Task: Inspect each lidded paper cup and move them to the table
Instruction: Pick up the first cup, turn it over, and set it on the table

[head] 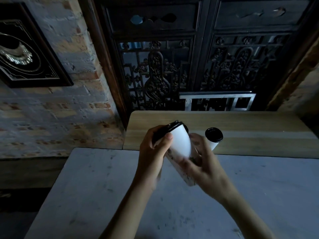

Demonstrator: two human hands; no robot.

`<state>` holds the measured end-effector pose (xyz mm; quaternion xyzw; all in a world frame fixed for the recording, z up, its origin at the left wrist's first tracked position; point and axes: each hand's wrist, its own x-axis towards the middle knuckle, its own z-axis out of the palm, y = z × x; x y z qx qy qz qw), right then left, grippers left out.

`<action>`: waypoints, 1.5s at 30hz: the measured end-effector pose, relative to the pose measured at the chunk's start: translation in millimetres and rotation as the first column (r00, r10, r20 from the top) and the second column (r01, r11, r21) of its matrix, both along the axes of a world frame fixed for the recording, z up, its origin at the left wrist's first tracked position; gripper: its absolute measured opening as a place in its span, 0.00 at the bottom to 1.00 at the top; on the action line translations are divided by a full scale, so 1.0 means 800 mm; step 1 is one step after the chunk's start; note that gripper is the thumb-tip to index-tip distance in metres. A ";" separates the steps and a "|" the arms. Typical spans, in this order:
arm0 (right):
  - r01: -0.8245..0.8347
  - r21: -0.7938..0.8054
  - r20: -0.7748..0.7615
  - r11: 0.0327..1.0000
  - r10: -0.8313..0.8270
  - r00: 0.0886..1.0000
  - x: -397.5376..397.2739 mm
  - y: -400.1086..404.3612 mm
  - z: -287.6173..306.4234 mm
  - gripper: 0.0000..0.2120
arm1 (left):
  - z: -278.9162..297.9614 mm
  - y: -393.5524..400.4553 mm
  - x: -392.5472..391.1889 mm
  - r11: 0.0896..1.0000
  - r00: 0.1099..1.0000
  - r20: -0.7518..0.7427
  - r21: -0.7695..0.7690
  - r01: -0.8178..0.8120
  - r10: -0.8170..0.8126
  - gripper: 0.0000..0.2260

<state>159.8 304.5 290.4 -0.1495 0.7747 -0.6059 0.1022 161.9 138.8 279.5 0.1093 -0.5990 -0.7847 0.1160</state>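
A white paper cup (pixel 180 144) with a black lid is held tilted above the grey table (pixel 103 195), its lid up and to the left. My left hand (pixel 153 150) grips its upper part, thumb on the white wall just under the lid. My right hand (pixel 202 163) holds the lower part, fingers wrapped round the base; this hand is motion-blurred. A second white cup with a black lid (pixel 214 137) stands upright on the wooden shelf (pixel 259 128) just behind and to the right of my hands.
The wooden shelf runs along the far edge of the grey table, in front of dark carved wooden doors (pixel 189 66). A brick wall (pixel 60 118) with a framed picture (pixel 25 52) is on the left. The scene is dim.
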 end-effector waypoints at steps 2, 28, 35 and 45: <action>0.026 0.153 -0.128 0.988 -0.006 0.992 0.005 -0.005 -0.008 0.31 | -0.002 0.002 0.000 1.000 0.999 0.026 -0.006 -0.029 0.029 0.24; 0.049 -0.531 0.548 0.846 0.299 0.781 0.017 -0.011 0.004 0.32 | -0.001 -0.011 0.018 0.999 0.998 -0.053 0.021 0.038 -0.037 0.27; 0.013 -0.191 0.189 0.981 0.023 0.982 0.015 -0.021 -0.002 0.28 | 0.000 -0.009 0.022 0.998 0.996 -0.067 -0.035 -0.054 0.052 0.21; 0.059 -0.510 0.546 0.858 0.270 0.793 0.015 -0.012 -0.003 0.31 | 0.005 -0.011 0.018 0.999 0.998 -0.065 0.045 -0.017 0.020 0.26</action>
